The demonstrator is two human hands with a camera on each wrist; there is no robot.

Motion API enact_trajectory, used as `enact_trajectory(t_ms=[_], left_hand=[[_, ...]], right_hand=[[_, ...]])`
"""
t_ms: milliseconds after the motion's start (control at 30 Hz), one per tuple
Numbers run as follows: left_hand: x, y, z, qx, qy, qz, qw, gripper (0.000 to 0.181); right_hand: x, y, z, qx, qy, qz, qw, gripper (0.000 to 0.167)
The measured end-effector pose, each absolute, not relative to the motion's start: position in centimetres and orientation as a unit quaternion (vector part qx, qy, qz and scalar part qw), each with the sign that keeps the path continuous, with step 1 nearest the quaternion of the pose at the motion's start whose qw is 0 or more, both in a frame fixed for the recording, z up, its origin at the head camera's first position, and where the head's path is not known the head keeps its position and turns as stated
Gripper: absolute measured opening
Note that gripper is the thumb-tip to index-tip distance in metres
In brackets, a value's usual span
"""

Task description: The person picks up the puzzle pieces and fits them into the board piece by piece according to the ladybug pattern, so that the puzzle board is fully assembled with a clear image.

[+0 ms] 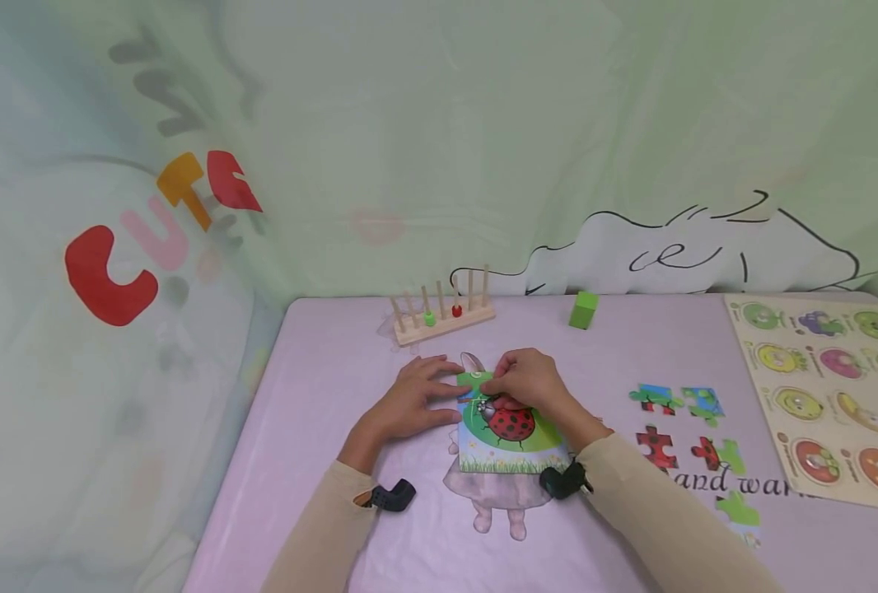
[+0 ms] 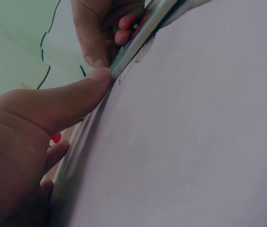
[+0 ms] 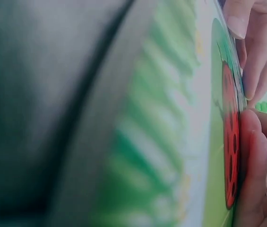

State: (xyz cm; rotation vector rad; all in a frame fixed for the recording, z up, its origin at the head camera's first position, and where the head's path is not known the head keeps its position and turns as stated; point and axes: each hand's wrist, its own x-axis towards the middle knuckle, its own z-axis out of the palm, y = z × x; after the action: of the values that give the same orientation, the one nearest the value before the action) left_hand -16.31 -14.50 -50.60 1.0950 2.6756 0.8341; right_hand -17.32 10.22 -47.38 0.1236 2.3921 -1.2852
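A ladybug puzzle board (image 1: 513,459) lies in front of the person in the head view, grass along its lower edge. The left hand (image 1: 415,401) has its fingers spread at the board's left edge; in the left wrist view its thumb (image 2: 88,90) touches the board's edge. Over the upper left part, the right hand (image 1: 534,380) pinches a green puzzle piece (image 1: 474,381) with thumb and fingers, which partly hide it. The right wrist view shows the right hand's fingers (image 3: 254,156) against the board beside the red ladybug (image 3: 230,137).
Several loose puzzle pieces (image 1: 656,449) lie right of the board. A wooden peg stand (image 1: 446,324) with a green and a red bead stands behind, and a green block (image 1: 583,310) is at the back. A large fruit board (image 1: 802,371) covers the far right.
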Motion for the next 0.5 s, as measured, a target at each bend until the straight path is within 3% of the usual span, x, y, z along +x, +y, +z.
enact_trajectory(t_ms=[133, 333, 500], left_hand=[[-16.2, -14.4, -50.3, 0.362, 0.887, 0.279, 0.064, 0.043], [-16.1, -14.3, -50.1, 0.358, 0.886, 0.286, 0.069, 0.040], [-16.1, -14.3, -50.0, 0.358, 0.886, 0.288, 0.070, 0.037]], right_hand=[[-17.4, 10.7, -46.7, 0.006, 0.873, -0.442, 0.205, 0.025], [-17.8, 11.7, -45.9, -0.142, 0.924, -0.334, 0.121, 0.026], [-18.1, 11.8, -45.9, -0.222, 0.929, -0.265, 0.133, 0.032]])
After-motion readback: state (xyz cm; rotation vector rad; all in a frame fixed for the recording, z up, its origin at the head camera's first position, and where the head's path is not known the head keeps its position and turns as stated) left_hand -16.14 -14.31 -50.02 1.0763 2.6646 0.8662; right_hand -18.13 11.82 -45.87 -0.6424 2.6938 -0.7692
